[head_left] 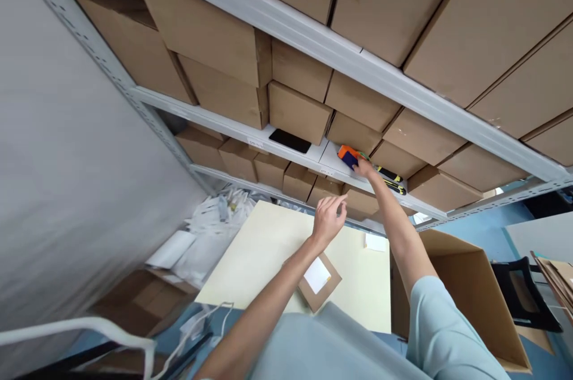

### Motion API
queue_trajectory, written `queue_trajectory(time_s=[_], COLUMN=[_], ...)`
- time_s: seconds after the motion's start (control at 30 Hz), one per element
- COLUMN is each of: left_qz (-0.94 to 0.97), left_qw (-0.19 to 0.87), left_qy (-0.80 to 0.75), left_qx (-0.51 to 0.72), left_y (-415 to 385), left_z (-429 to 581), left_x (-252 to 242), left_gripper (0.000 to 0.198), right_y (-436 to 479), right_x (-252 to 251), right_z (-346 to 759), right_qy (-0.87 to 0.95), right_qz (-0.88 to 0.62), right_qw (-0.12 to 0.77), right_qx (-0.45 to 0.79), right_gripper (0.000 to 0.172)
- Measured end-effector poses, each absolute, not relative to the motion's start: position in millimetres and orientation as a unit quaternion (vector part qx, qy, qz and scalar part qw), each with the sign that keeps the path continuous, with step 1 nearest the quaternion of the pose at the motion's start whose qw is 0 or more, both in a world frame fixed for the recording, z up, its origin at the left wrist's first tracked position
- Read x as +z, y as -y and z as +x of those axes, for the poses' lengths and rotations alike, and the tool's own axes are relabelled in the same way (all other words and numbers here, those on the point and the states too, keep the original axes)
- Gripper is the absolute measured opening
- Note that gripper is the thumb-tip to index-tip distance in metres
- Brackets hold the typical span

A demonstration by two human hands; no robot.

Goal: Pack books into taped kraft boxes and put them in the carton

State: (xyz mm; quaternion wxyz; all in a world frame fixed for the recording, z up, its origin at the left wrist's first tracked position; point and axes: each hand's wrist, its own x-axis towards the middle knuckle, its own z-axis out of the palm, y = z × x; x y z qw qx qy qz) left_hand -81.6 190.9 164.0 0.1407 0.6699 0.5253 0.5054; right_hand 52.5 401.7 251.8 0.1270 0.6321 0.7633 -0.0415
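My right hand (364, 167) reaches up to the white metal shelf (331, 159) and its fingers close on an orange and blue tape dispenser (347, 156) lying there. My left hand (329, 217) hovers in the air above the pale table (268, 249), fingers loosely spread and holding nothing. Below my left forearm a small brown cardboard parcel (329, 290) with a white label (317, 275) lies on the table.
Two yellow-black utility knives (391, 180) and a black phone (289, 141) lie on the shelf. Cardboard boxes (295, 111) fill the shelves. A large open carton (465, 284) stands right of the table. White mailer bags (210, 231) are piled at the left. A white slip (375, 242) lies on the table.
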Motion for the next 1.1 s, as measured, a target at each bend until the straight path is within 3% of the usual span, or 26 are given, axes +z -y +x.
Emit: queue_trajectory(time_s=[0.1, 0.2, 0.27, 0.37, 0.53, 0.7, 0.87, 1.1], left_qz=[0.661, 0.635, 0.608, 0.556, 0.47, 0.389, 0.288, 0.256], left_qw=[0.168, 0.198, 0.222, 0.266, 0.325, 0.422, 0.523, 0.574], left_qy=[-0.546, -0.591, -0.636, -0.7, -0.766, -0.786, -0.782, -0.762], left_qx=[0.487, 0.456, 0.421, 0.36, 0.295, 0.23, 0.177, 0.155], left_y=[-160.5, -125.8, -96.6, -46.1, 25.8, 53.7, 50.4, 45.4], left_z=[-84.3, -91.7, -100.1, -113.2, -117.5, -98.2, -71.7, -51.1], left_x=[143.5, 110.3, 84.7, 50.0, 8.1, -28.3, -50.8, -69.6], left_gripper=[0.038, 0.039, 0.036, 0.026, 0.03, 0.033, 0.04, 0.049], right_y=[-407.7, -390.6, -359.4, -282.0, -113.5, -3.2, 16.0, -9.6], right_x=[241.6, 216.9, 186.6, 120.7, 9.8, -34.5, -42.3, -61.7], right_z=[58.4, 74.5, 94.9, 136.1, 192.2, 203.8, 186.2, 173.5], right_qy=[-0.774, -0.79, -0.787, -0.765, -0.653, -0.556, -0.539, -0.475], right_qz=[0.624, 0.612, 0.603, 0.615, 0.693, 0.709, 0.671, 0.638], right_qw=[0.101, -0.029, -0.129, -0.189, -0.168, -0.097, -0.111, -0.164], right_qx=[-0.039, 0.009, 0.032, -0.031, -0.255, -0.423, -0.497, -0.584], right_gripper=[0.053, 0.062, 0.064, 0.066, 0.068, 0.06, 0.054, 0.067])
